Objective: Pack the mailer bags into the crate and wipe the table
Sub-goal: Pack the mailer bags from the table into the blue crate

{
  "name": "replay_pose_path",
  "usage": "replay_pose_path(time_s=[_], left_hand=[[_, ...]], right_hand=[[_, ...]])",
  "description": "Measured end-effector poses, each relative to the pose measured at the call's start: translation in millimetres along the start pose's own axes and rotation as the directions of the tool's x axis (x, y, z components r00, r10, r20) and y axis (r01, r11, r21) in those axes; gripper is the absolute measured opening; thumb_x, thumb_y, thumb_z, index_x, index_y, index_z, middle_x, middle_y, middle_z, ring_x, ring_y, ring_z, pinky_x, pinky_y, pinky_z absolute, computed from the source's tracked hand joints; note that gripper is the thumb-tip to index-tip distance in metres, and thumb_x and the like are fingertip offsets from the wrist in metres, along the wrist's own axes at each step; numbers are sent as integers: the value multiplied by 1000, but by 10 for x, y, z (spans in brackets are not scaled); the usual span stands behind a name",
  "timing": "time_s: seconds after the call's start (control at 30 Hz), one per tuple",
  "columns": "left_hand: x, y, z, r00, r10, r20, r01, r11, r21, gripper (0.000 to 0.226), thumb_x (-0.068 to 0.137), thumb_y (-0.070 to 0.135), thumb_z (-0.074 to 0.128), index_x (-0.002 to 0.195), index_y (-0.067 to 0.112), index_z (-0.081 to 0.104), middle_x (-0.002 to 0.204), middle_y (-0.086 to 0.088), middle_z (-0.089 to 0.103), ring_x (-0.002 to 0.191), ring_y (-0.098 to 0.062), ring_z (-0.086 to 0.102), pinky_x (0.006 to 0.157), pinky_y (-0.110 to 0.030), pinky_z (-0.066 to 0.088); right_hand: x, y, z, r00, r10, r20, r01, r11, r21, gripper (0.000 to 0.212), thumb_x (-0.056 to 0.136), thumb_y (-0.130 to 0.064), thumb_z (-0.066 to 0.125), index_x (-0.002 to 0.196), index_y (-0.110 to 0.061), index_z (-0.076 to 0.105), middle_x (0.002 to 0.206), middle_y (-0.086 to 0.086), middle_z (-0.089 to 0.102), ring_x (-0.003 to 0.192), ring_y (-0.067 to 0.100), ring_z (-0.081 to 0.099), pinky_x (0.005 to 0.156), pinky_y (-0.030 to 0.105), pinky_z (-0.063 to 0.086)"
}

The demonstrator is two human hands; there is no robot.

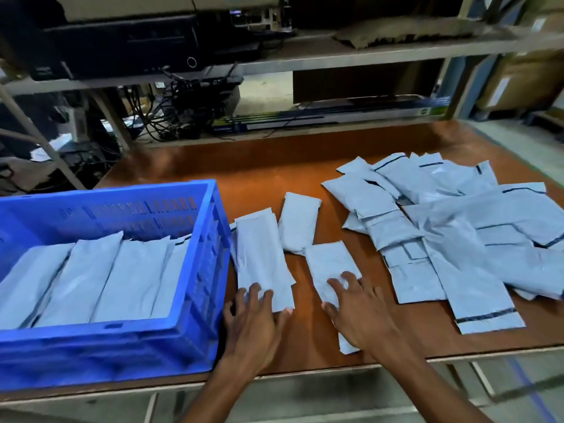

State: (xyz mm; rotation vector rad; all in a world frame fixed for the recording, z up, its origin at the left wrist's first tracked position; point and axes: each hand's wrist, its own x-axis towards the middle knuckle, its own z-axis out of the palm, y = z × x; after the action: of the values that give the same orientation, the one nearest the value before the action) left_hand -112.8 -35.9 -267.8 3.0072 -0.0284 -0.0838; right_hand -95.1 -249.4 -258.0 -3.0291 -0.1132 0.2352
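A blue plastic crate [201, 270] stands at the left of the brown table [274, 166], with several pale grey mailer bags standing on edge inside [106, 276]. A long mailer bag [259, 254] lies just right of the crate; my left hand [253, 328] rests on its near end, fingers spread. My right hand [360, 315] lies flat with spread fingers on another mailer bag [328, 267]. A third folded bag [297, 221] lies between and behind them. A loose pile of many mailer bags [451, 233] covers the table's right side.
Behind the table a metal shelf rack [335, 56] holds black computer gear, cables and cardboard. Boxes stand at the far right [518, 83]. The table's front edge [305, 374] runs just below my hands.
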Motion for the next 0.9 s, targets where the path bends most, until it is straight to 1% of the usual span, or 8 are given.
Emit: replay_pose_path(time_s=[0.1, 0.2, 0.3, 0.4, 0.47, 0.6, 0.73, 0.9], left_hand=[[334, 48, -114, 991, -58, -119, 46, 994, -99, 69, 93, 68, 32, 152, 32, 24, 160, -3, 16, 146, -34, 10, 115, -56, 18], [808, 94, -94, 991, -130, -19, 127, 984, -127, 83, 91, 72, 34, 156, 34, 0, 165, -4, -6, 147, -46, -4, 116, -61, 8], [969, 87, 132, 991, -107, 76, 113, 990, -84, 79, 94, 68, 31, 156, 36, -7, 165, -4, -12, 145, -51, -3, 115, -63, 8], [830, 115, 306, 997, -60, -40, 61, 998, 21, 71, 93, 50, 54, 155, 28, 26, 161, -12, 23, 137, -54, 29, 108, -65, 26], [777, 111, 385, 996, -52, -72, 57, 996, 74, 66, 89, 41, 61, 149, 21, 42, 153, -16, 39, 128, -52, 44, 103, -64, 34], [699, 58, 407, 991, 25, -132, -15, 997, 81, 65, 93, 33, 57, 151, 16, 36, 159, -15, 29, 135, -46, 38, 107, -60, 35], [545, 128, 56, 976, 64, -206, -74, 996, -42, 57, 99, 35, 34, 153, 17, 31, 162, -12, 21, 141, -42, 32, 108, -58, 36], [236, 240, -1058, 878, 155, -454, -230, 966, -116, 59, 101, 41, 16, 157, 24, 10, 166, -6, -1, 147, -40, 16, 120, -52, 14]], right_hand=[[168, -41, -12, 994, 19, -107, -13, 999, 53, 67, 94, -68, 28, 153, -41, 10, 165, -1, 1, 149, 29, 14, 115, 49, 23], [333, -23, 172, 999, -15, -52, 18, 999, 50, 72, 92, -72, 19, 153, -44, -8, 164, -2, -13, 151, 29, -2, 119, 51, 10], [304, -7, 394, 993, -42, -113, 44, 999, 9, 67, 95, -68, 14, 151, -44, -15, 164, -3, -13, 152, 27, -4, 120, 47, 5], [277, 6, 404, 986, -59, -155, 62, 998, 18, 62, 100, -60, 16, 153, -42, -12, 164, -4, -12, 152, 25, -4, 115, 41, -2], [287, -3, 402, 987, -56, -154, 60, 998, 18, 62, 101, -57, 20, 154, -40, -8, 164, -3, -10, 152, 25, -3, 117, 43, 5], [301, -6, 439, 990, -85, -115, 86, 996, 2, 65, 100, -54, 27, 156, -35, 0, 164, 0, -3, 151, 30, 5, 116, 52, 19], [215, -37, 267, 995, -47, -82, 54, 995, 85, 64, 95, -52, 3, 156, -33, 5, 165, -4, -2, 152, 25, 2, 116, 52, 19], [216, -314, -506, 914, -25, -406, 152, 947, 284, 50, 105, -33, 27, 155, -28, 22, 164, -4, 14, 150, 19, 11, 112, 53, 26]])
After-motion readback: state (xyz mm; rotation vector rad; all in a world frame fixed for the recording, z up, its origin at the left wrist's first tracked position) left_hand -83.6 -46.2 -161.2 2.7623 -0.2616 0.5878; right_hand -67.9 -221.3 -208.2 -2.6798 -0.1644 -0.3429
